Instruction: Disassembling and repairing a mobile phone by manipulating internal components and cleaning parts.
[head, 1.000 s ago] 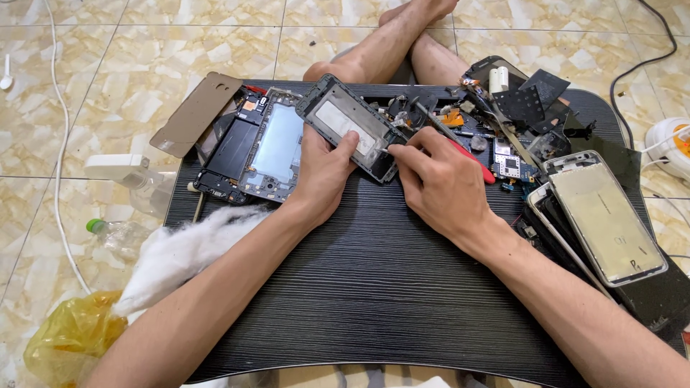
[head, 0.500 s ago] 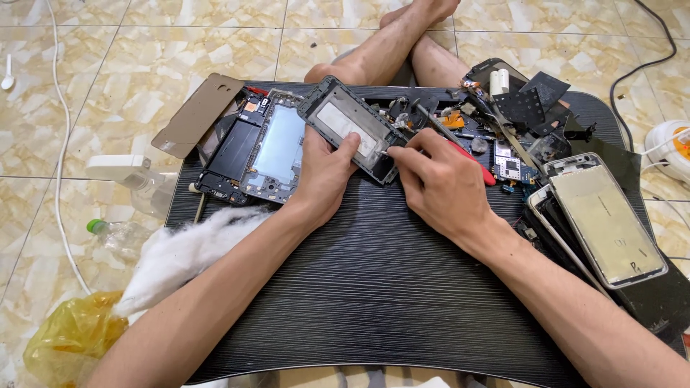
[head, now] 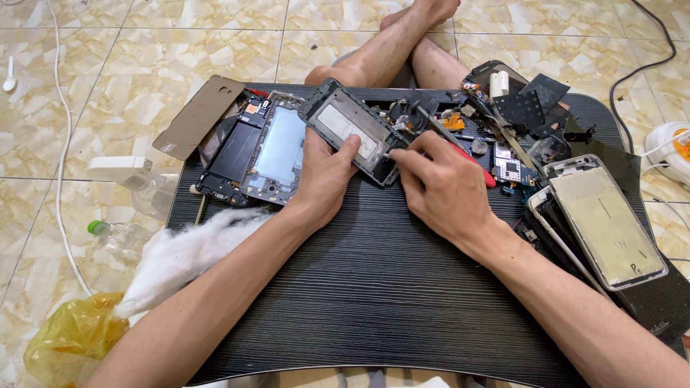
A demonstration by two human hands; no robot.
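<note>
My left hand (head: pixel 325 178) grips a black phone frame (head: pixel 353 130) with a grey inner plate, tilted up off the black table (head: pixel 374 287). My right hand (head: pixel 440 185) holds a red-handled screwdriver (head: pixel 467 154), its tip at the frame's lower right edge. Both hands meet at the frame, just behind the table's middle.
An opened phone (head: pixel 259 151) and a tan back cover (head: pixel 198 117) lie at the left. A pile of phone parts (head: pixel 517 122) and stacked phone frames (head: pixel 604 223) fill the right. White cotton wadding (head: pixel 183 255), a yellow bag (head: pixel 72 338) and a spray bottle (head: pixel 133 179) sit on the tiled floor. My bare legs (head: pixel 388 50) lie beyond the table.
Hardly anything differs. Both hands stay at the phone frame, with only a slight shift of the right fingers on the screwdriver.
</note>
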